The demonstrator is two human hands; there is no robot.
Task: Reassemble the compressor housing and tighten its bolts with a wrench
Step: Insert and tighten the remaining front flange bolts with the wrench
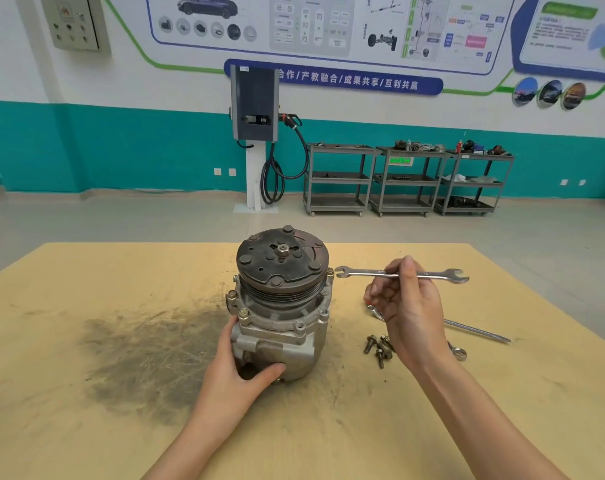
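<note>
A grey metal compressor [287, 327] stands upright on the tan table [86, 341], its dark clutch plate and pulley on top. My left hand [240, 372] grips the lower housing from the left, thumb across the front. My right hand [408, 306] pinches a double open-end wrench [363, 273] near its middle and holds it level above the table, right of the pulley, with its left jaw close to a flange bolt. Several loose bolts [377, 348] lie on the table under my right wrist.
A second wrench [477, 332] and a ring-ended tool [459, 353] lie to the right of the bolts. A dark grease stain [145, 351] spreads left of the compressor. Beyond the table stand a charging post [255, 109] and grey shelf carts [405, 178].
</note>
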